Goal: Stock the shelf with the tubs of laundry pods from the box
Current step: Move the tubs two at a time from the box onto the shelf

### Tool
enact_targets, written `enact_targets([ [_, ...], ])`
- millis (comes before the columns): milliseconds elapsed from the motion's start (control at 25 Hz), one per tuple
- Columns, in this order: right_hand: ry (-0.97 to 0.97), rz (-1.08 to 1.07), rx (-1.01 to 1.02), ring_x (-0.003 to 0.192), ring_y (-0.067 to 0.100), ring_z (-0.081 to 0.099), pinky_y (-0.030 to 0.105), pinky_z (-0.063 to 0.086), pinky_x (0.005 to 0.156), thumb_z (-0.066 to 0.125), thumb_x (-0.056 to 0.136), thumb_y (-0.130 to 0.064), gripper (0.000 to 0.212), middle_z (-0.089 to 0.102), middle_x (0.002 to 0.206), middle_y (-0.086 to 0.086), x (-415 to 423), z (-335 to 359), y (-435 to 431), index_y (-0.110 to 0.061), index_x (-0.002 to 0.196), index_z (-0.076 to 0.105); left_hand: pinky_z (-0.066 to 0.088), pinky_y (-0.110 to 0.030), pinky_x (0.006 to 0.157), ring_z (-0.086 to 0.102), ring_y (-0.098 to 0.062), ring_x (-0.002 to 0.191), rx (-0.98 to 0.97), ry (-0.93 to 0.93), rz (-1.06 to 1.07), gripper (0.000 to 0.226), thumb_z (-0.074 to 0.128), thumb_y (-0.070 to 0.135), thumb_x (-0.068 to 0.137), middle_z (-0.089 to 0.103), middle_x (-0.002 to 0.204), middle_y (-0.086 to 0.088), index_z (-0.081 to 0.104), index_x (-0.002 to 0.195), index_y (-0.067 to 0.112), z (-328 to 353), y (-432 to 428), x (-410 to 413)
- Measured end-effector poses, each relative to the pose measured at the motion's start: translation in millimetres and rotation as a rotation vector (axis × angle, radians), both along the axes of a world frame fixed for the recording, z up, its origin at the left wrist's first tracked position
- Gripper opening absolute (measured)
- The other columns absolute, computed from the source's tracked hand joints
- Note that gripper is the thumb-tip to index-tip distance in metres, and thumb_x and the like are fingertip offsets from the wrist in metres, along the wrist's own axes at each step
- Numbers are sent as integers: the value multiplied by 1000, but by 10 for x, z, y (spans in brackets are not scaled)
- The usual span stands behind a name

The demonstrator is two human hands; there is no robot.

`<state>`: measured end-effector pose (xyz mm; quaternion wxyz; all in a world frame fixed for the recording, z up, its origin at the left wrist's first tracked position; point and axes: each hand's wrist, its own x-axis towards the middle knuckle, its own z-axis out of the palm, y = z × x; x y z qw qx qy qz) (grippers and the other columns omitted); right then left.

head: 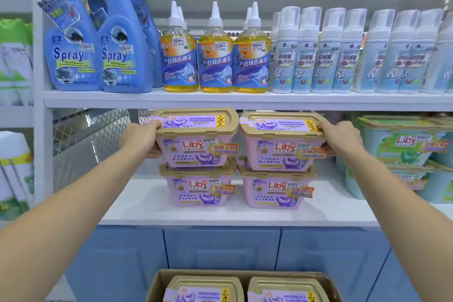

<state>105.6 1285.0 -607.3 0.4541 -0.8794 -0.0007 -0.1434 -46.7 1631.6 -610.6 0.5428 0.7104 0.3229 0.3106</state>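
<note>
You steady two pink tubs of laundry pods atop a stack on a white store shelf.

Your left hand has its fingers closed around the outer end of the upper left tub, thumb on the gold lid, while your right hand grips the outer end of the upper right tub the same way. Each held tub sits on a matching tub below, the lower left tub and lower right tub, which stand side by side on the shelf. Green tubs are stacked just to the right. Below, an open cardboard box holds two more pink tubs. Spray bottles and yellow bottles line the shelf above.
</note>
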Motion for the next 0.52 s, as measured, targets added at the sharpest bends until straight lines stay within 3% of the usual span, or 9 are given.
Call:
enact_targets([
  [80,14,13,-33,91,39,65,46,52,86,48,80,-50,58,68,97,24,91,-36,34,3,96,65,59,-49,69,70,-36,61,22,35,4,41,57,37,67,68,67,-28,64,68,-3,-51,70,72],
  [240,113,63,-24,72,36,69,46,59,71,53,81,-46,51,69,84,23,220,16,88,3,90,62,59,-48,73,70,-37,67,49,111,-55,40,58,37,72,70,73,-29,66,70,-2,-55,128,160],
  [400,258,156,-50,44,27,66,31,56,47,53,86,-38,42,68,58,17,253,153,36,3,87,60,59,-40,67,71,-33,65,75,143,-111,42,57,38,71,71,69,-25,66,74,-3,-45,153,170],
  [520,287,171,-89,38,22,65,32,56,51,52,87,-42,44,66,44,11,245,164,23,0,77,60,59,-36,61,69,-28,55,140,153,-141,47,54,39,75,69,54,-19,67,73,-6,-73,165,178],
])
